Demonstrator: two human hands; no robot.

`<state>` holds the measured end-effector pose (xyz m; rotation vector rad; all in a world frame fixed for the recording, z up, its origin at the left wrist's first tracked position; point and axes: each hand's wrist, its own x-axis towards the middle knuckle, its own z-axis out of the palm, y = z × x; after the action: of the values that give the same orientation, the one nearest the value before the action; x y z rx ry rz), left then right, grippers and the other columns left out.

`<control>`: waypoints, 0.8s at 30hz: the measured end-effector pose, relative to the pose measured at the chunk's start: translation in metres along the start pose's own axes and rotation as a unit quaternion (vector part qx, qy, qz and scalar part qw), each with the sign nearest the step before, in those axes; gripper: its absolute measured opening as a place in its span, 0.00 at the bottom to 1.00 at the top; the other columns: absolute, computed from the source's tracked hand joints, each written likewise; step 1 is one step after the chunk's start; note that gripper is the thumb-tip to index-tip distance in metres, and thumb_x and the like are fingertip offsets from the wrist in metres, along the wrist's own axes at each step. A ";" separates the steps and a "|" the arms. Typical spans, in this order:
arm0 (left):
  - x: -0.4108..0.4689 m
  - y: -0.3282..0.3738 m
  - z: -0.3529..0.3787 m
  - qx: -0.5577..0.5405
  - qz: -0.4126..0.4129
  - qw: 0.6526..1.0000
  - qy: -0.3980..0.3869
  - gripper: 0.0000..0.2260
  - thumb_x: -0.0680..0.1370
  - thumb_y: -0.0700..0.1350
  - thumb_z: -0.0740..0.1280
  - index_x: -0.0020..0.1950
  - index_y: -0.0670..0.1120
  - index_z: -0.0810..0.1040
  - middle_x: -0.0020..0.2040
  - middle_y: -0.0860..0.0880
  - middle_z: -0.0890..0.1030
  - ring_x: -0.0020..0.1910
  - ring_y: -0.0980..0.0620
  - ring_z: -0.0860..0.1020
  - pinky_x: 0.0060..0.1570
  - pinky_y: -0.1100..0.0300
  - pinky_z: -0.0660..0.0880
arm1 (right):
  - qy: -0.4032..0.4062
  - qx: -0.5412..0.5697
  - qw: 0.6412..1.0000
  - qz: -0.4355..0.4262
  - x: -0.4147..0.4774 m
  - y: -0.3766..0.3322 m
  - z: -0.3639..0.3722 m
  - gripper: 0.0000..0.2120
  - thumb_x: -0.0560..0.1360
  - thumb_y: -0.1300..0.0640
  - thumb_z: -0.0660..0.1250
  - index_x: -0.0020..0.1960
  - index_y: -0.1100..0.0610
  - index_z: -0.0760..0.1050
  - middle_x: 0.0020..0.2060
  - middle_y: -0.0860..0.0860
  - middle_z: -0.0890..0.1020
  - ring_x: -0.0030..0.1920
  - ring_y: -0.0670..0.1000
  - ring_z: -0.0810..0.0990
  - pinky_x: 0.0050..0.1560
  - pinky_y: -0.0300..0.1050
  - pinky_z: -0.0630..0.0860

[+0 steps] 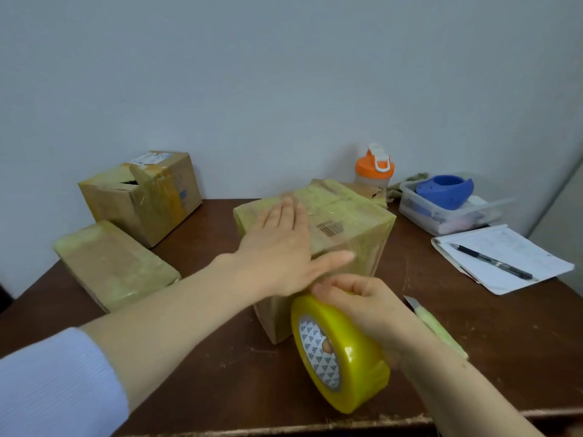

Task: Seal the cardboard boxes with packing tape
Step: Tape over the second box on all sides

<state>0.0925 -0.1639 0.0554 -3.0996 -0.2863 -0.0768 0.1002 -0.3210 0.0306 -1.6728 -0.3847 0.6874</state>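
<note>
Cardboard box (344, 216) sits on the tabletop (205, 357), wrapped in yellowish tape; your left grip (280, 247) lies flat on its top, fingers straight, clasping nothing. Your right grip (366, 305) curls round the yellow packing tape roll (347, 357), just beside the box's near face. A utility knife (438, 328) lies right of that grip.

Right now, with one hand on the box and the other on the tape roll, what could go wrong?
1. The knife lies blade out, close beside the right hand; a backward pull could brush it.
2. The left hand only presses flat on the box, so the box might slide as the tape roll is pulled.
</note>
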 end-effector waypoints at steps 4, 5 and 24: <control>0.009 -0.024 -0.007 0.004 0.044 0.999 -0.011 0.46 0.70 0.71 0.42 0.77 0.40 0.41 0.78 0.41 0.44 0.77 0.47 0.45 0.73 0.55 0.43 | -0.015 0.054 0.998 -0.009 0.001 0.000 0.012 0.10 0.72 0.52 0.71 0.51 0.53 0.82 0.44 0.54 0.84 0.38 0.52 0.83 0.40 0.46 0.81; 0.011 -0.031 -0.011 0.008 0.060 0.998 -0.018 0.46 0.69 0.71 0.41 0.77 0.41 0.41 0.78 0.42 0.44 0.77 0.49 0.45 0.73 0.57 0.42 | -0.027 0.077 0.997 -0.008 0.000 -0.002 0.018 0.09 0.73 0.54 0.71 0.52 0.53 0.81 0.41 0.54 0.83 0.33 0.51 0.83 0.33 0.42 0.80; 0.008 -0.057 -0.003 -0.001 0.108 0.994 0.035 0.47 0.67 0.70 0.49 0.78 0.43 0.49 0.78 0.45 0.52 0.76 0.50 0.51 0.72 0.60 0.42 | 0.203 -0.577 0.782 0.121 0.015 0.079 -0.087 0.25 0.80 0.48 0.58 0.74 0.56 0.58 0.68 0.55 0.68 0.68 0.57 0.66 0.63 0.51 0.69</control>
<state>0.0901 -0.1067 0.0605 -3.0983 0.0503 -0.1808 0.1576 -0.3963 -0.0406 -3.0176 -0.2785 0.1900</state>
